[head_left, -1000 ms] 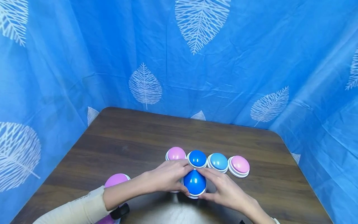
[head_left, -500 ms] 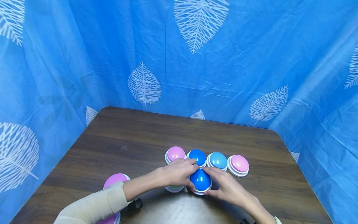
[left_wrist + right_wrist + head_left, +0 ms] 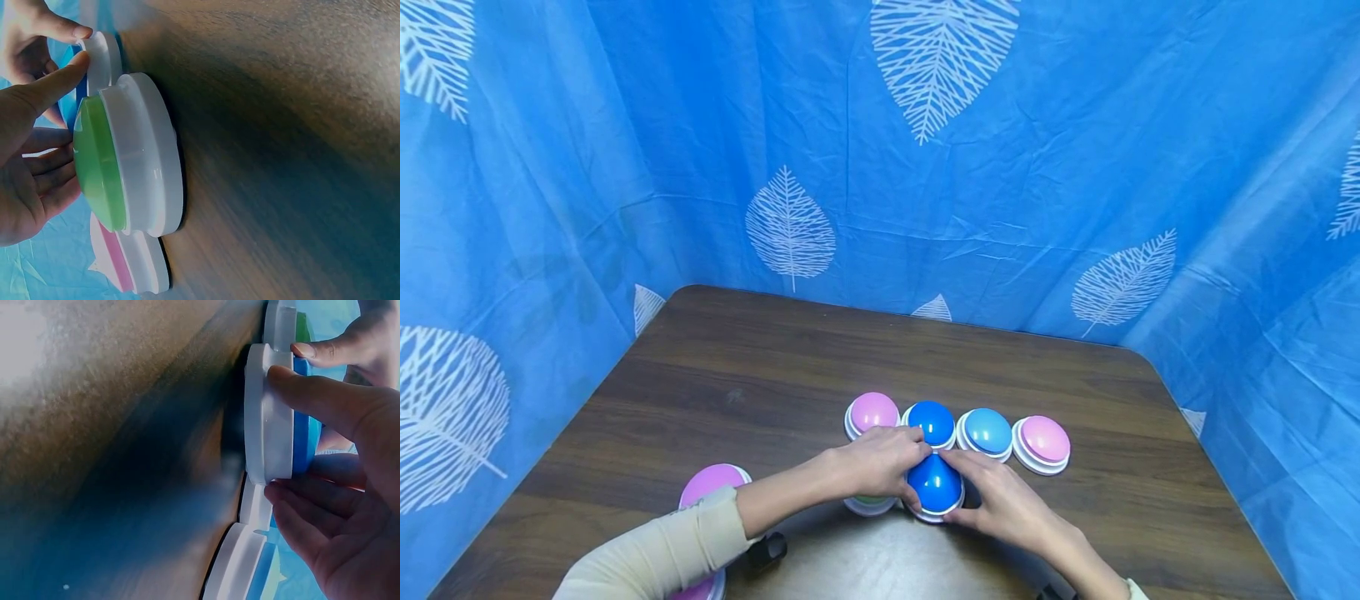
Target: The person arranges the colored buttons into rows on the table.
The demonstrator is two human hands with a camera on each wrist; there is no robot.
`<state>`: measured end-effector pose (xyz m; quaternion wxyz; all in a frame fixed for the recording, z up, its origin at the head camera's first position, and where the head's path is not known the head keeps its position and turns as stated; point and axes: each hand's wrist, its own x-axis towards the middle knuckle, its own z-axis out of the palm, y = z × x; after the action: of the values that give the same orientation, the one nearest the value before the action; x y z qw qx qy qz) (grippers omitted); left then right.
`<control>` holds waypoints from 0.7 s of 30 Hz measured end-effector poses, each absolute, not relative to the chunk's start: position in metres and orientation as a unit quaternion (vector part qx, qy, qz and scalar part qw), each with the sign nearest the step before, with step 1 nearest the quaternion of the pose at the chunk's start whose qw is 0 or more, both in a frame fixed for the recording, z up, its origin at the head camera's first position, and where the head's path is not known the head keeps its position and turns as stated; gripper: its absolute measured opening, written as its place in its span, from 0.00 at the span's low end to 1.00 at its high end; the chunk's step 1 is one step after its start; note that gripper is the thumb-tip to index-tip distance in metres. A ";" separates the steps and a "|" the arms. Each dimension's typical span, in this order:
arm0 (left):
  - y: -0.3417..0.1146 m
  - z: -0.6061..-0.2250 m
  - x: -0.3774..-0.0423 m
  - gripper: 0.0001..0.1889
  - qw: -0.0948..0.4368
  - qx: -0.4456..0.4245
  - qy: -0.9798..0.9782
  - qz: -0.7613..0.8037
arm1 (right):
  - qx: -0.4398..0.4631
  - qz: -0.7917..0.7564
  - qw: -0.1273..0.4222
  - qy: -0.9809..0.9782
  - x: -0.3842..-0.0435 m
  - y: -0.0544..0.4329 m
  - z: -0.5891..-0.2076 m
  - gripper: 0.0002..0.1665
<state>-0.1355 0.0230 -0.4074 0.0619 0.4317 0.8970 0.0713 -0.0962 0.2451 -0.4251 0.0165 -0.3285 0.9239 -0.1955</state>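
Note:
Both hands hold a dark blue dome-topped push button (image 3: 935,485) with a white base, at the near side of a row of similar buttons. My left hand (image 3: 880,465) grips its left side, thumb at the near edge. On the other side my right hand (image 3: 1003,500) grips it, its thumb (image 3: 284,374) pressed on the white base in the right wrist view. A green button (image 3: 97,164) stands next to it under my left hand, mostly covered in the head view. In the right wrist view the held button's base looks level and close to the tabletop; contact cannot be told.
Behind stand a pink button (image 3: 875,412), a dark blue one (image 3: 931,421), a light blue one (image 3: 988,432) and another pink one (image 3: 1046,439) on the wooden table (image 3: 760,358). A pink-purple button (image 3: 709,481) lies left by my sleeve. A blue leaf-patterned curtain (image 3: 880,183) surrounds the table.
Over the first half second both hands moved the dark blue button right and slightly away, close against the back row, and part of the green button came into view. Since then it has barely moved.

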 end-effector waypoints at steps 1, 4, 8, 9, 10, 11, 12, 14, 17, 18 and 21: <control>0.023 -0.407 -0.135 0.36 0.064 0.432 0.897 0.071 | -0.327 -0.197 0.020 0.924 -0.096 0.245 -0.425 0.43; 0.024 -0.408 -0.135 0.37 0.072 0.433 0.896 0.068 | -0.320 -0.200 0.035 0.925 -0.095 0.245 -0.426 0.43; 0.024 -0.409 -0.135 0.37 0.079 0.434 0.895 0.068 | -0.316 -0.202 0.042 0.926 -0.095 0.245 -0.428 0.43; 0.024 -0.409 -0.135 0.36 0.080 0.434 0.895 0.069 | -0.315 -0.201 0.042 0.927 -0.095 0.245 -0.428 0.43; 0.024 -0.409 -0.135 0.36 0.081 0.434 0.895 0.069 | -0.316 -0.200 0.041 0.927 -0.095 0.245 -0.428 0.43; 0.024 -0.409 -0.135 0.36 0.082 0.434 0.894 0.070 | -0.316 -0.199 0.039 0.927 -0.096 0.245 -0.429 0.43; 0.023 -0.410 -0.136 0.36 0.083 0.434 0.894 0.071 | -0.316 -0.197 0.039 0.927 -0.096 0.245 -0.429 0.43; 0.023 -0.410 -0.136 0.36 0.087 0.434 0.894 0.073 | -0.315 -0.196 0.042 0.928 -0.096 0.245 -0.428 0.43; 0.023 -0.410 -0.136 0.37 0.094 0.433 0.893 0.077 | -0.312 -0.199 0.053 0.927 -0.097 0.245 -0.428 0.43; 0.023 -0.410 -0.137 0.37 0.095 0.433 0.893 0.078 | -0.311 -0.200 0.058 0.927 -0.097 0.245 -0.427 0.43; 0.023 -0.410 -0.137 0.37 0.099 0.435 0.892 0.080 | -0.309 -0.205 0.070 0.926 -0.097 0.246 -0.427 0.43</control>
<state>-0.1371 0.0234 -0.4104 0.0985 0.4348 0.8915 0.0804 -0.0974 0.2458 -0.4275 0.0696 -0.3095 0.9258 -0.2054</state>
